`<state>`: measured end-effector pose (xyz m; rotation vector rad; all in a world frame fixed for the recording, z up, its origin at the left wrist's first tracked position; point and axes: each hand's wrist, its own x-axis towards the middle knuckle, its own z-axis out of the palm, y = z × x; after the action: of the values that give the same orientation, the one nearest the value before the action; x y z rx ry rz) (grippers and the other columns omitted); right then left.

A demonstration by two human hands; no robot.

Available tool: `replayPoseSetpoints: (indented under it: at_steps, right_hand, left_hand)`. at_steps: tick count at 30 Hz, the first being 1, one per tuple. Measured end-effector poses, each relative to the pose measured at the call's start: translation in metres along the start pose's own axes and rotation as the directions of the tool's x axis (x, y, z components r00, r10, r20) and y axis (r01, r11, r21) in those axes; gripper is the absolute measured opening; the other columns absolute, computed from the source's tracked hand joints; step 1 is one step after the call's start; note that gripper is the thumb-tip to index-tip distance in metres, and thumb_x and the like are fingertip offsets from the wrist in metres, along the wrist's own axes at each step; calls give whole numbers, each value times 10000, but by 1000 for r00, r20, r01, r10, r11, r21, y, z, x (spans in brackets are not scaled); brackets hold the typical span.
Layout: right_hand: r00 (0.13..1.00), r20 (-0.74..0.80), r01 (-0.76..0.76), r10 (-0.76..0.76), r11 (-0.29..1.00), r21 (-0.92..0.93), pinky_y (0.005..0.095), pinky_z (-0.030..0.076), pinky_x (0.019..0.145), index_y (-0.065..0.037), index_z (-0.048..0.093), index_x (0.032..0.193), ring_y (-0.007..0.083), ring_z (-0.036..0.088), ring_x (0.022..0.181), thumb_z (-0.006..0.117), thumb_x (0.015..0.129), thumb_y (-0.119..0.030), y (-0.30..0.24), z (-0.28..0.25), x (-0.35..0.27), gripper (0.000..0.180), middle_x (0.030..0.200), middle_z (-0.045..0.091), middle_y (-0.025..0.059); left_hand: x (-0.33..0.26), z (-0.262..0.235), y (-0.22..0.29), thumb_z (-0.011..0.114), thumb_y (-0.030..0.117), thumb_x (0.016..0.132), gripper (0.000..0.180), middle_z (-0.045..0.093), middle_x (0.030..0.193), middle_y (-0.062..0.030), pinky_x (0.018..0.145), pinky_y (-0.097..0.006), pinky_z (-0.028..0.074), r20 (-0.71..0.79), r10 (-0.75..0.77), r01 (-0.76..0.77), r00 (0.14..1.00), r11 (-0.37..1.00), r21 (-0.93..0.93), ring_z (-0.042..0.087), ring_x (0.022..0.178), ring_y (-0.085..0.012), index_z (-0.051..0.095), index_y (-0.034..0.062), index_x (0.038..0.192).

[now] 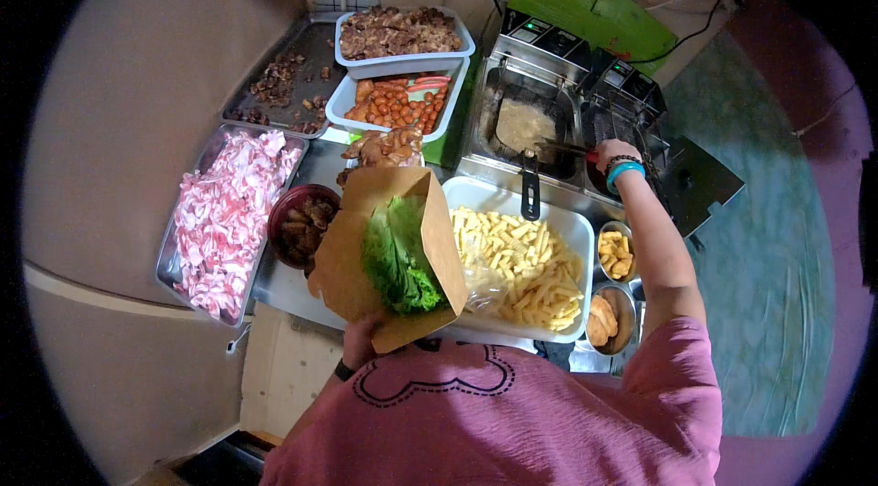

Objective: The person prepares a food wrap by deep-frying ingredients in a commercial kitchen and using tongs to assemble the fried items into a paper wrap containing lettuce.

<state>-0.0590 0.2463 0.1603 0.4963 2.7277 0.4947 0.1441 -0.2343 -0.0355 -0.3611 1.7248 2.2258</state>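
Observation:
My left hand grips the lower left side of an open brown cardboard takeaway box. Green lettuce leaves line the inside of the box. At the right, my right hand is closed on what look like dark tongs with a red part by my fingers. Their tips reach over the fryer basket, where pale foam bubbles on the oil. The basket's black handle points toward me.
Close by stand a white tub of fries, two steel bowls of fried pieces, and a red bowl of browned meat. Farther off are a tray of raw sliced meat, a tub of sausages and a second fryer.

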Motion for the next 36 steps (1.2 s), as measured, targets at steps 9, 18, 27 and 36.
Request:
replayPoseSetpoints:
  at_steps: [9, 18, 27, 36]
  right_hand:
    - [999, -44, 10, 1, 970, 242, 364, 449, 788, -37, 602, 919, 278, 555, 914, 625, 623, -389, 20, 24, 38, 461, 972, 570, 176]
    - [998, -64, 29, -9, 948, 316, 358, 437, 812, -51, 587, 973, 289, 535, 959, 587, 695, -187, -16, 54, 48, 309, 1040, 552, 150]
    - [966, -182, 217, -184, 958, 185, 348, 459, 734, -90, 602, 944, 279, 576, 827, 662, 596, -334, 58, 32, 51, 429, 880, 608, 131]
    - [995, -94, 65, -42, 963, 263, 366, 446, 795, -148, 575, 1015, 282, 551, 918, 639, 639, -302, -6, 55, 44, 412, 1023, 561, 129]
  left_hand:
    - [-52, 39, -9, 608, 79, 668, 152, 584, 754, -87, 625, -346, 442, 66, 309, -309, 949, 860, 407, 560, 705, -268, 591, 47, 815]
    - [-50, 29, -60, 576, 35, 672, 53, 559, 740, -64, 629, -317, 439, -160, 162, -193, 974, 959, -207, 553, 710, -211, 566, 27, 724]
    - [-63, 40, -42, 538, 57, 699, 48, 562, 750, -70, 627, -322, 433, -157, 3, -63, 988, 922, -381, 544, 712, -190, 557, 17, 717]
    - [-43, 9, -78, 612, 128, 622, 194, 582, 739, -102, 624, -326, 440, -149, 145, -172, 978, 967, -186, 566, 681, -259, 572, 38, 789]
